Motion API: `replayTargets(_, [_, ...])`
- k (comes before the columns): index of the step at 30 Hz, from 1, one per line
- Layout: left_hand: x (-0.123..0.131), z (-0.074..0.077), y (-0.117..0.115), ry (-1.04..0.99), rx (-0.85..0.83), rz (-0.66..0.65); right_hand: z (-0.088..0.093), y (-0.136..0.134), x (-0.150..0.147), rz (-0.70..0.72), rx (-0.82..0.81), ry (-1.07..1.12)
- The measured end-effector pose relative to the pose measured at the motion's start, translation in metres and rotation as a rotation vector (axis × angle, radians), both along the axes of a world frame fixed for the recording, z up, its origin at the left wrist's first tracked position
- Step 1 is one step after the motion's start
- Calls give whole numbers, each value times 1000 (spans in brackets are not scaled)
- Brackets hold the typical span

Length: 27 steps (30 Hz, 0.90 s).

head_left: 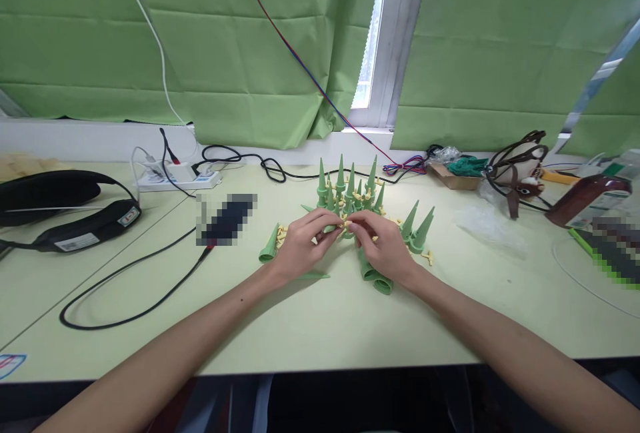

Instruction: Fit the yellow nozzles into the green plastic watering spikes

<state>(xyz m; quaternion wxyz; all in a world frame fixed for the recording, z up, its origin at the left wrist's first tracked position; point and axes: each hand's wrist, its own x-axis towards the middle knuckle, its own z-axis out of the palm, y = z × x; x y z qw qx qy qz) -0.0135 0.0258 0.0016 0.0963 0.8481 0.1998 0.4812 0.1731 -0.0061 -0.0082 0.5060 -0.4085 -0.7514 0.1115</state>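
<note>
My left hand and my right hand meet fingertip to fingertip over the table, both in a pinch. Between the fingertips is a small pale-yellow T-shaped piece. A bit of green shows inside the left pinch; whether it is a held cone or one behind cannot be told. Just beyond the hands stand several green pointed cones, points up, with small yellow pieces scattered among them. One green cone leans to the left of my left hand. Hollow green cones lie under my right hand, open ends toward me.
Two more cones stand at right. A dark blurred device with a black cable lies at left, near a power strip and black padded gear. At right are clear plastic wrap, a cardboard box and a brown bottle.
</note>
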Motion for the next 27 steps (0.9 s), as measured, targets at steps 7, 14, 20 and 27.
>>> replayTargets(7, [2, 0, -3, -34, -74, -20, 2, -1, -1, 12, -22, 28])
replayTargets(14, [1, 0, -3, 0, -39, -9, 4, -1, -1, 3, -63, 13])
replayTargets(20, [1, -1, -3, 44, 14, -1, 4, 0, -1, -68, -50, -29])
replayTargets(27, [2, 0, -3, 62, 120, 34, 3, 0, -2, -107, -51, -73])
